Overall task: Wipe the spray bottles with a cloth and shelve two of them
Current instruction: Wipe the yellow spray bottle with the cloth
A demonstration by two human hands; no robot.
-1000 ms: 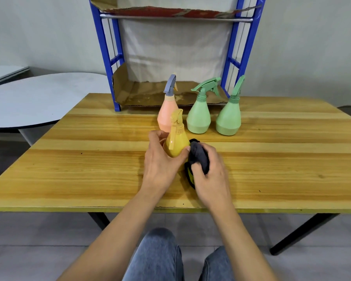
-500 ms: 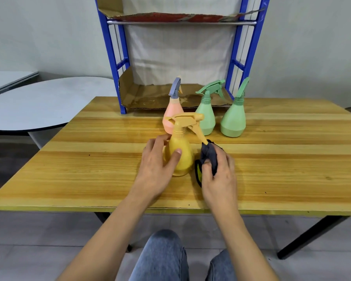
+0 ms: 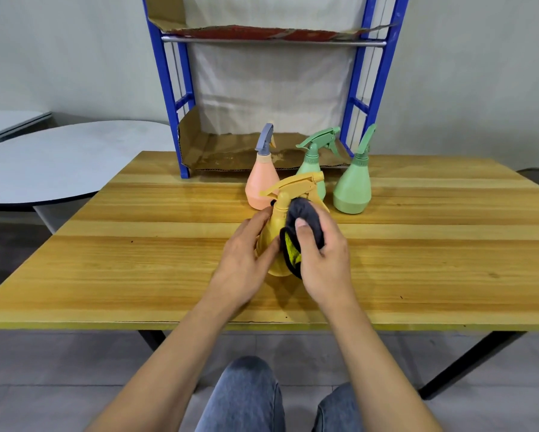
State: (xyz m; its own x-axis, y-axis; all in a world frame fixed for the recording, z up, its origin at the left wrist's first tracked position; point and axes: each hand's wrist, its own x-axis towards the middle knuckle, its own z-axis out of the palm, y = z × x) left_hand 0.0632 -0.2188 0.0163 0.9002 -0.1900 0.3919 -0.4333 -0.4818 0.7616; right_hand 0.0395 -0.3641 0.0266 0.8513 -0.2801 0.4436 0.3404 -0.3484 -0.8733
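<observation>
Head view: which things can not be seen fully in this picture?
Head view:
- Yellow spray bottle: right side, behind the cloth and right hand.
- Middle green bottle: lower body, behind the yellow one's trigger.
- Blue rack: top, cut off by the upper edge.

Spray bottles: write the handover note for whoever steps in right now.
Left hand grips the yellow bottle by its body, on the table.
Right hand holds the dark cloth bunched against that bottle's neck and shoulder.
Pink bottle, a green bottle and a second green bottle stand upright behind, in front of the blue shelf.
Done: wiping of the yellow bottle is under way; no bottle shows on the shelf.
Left: finish wiping. Whether the other three are wiped cannot be told. Then shelve two.
</observation>
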